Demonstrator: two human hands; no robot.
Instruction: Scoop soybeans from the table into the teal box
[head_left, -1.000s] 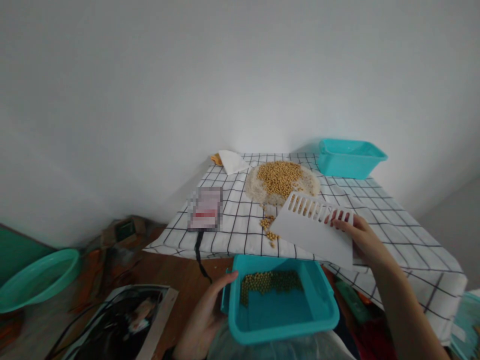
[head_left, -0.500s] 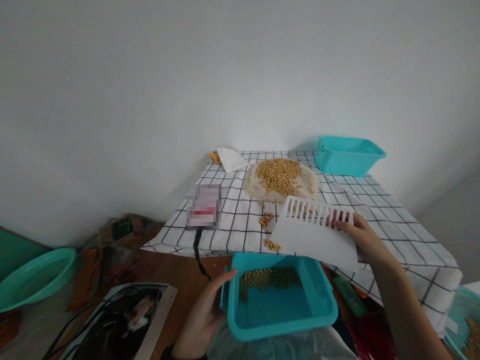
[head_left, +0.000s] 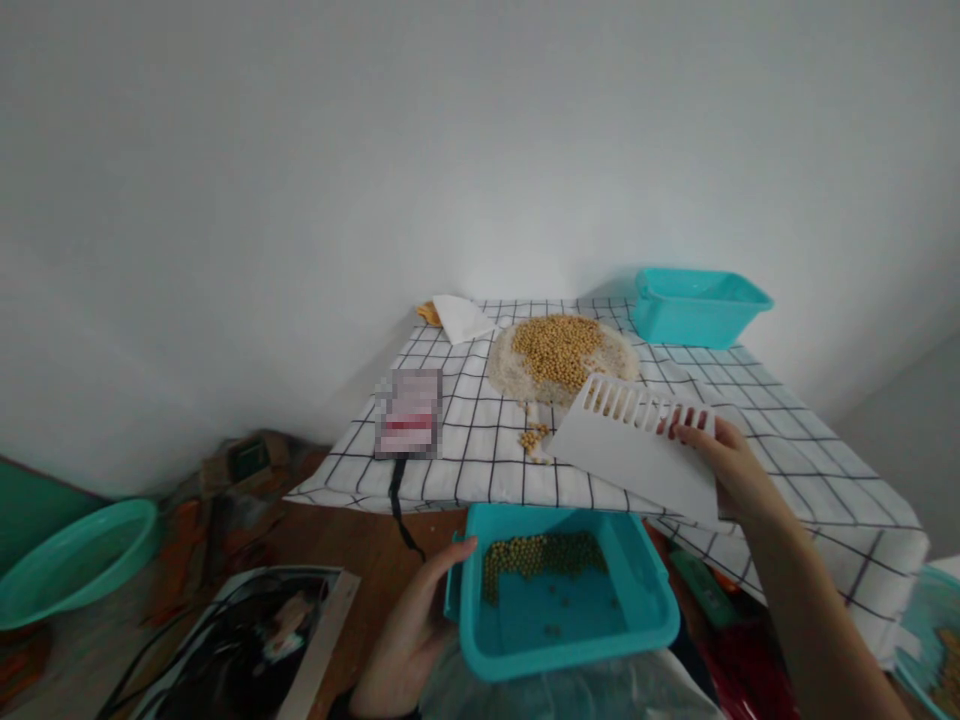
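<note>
Scraper point(head_left: 637, 455), white and slotted, tilts over the checked cloth point(head_left: 480, 450) near the table's front edge, its right end pinched in the right hand point(head_left: 731, 470). Keeping its lower edge flat should catch the loose beans point(head_left: 534, 440) cleanly. The left hand point(head_left: 409, 640) clasps the teal tub point(head_left: 577, 655) below, a row of beans point(head_left: 540, 555) along its far wall. The rear tub point(head_left: 697, 305) hides its contents.

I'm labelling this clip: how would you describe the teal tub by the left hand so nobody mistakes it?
Find the checked tablecloth; just below its near edge is a teal tub, gripped by the left hand. Unlike the other teal tub on the table's far corner, beans show inside it.
</note>
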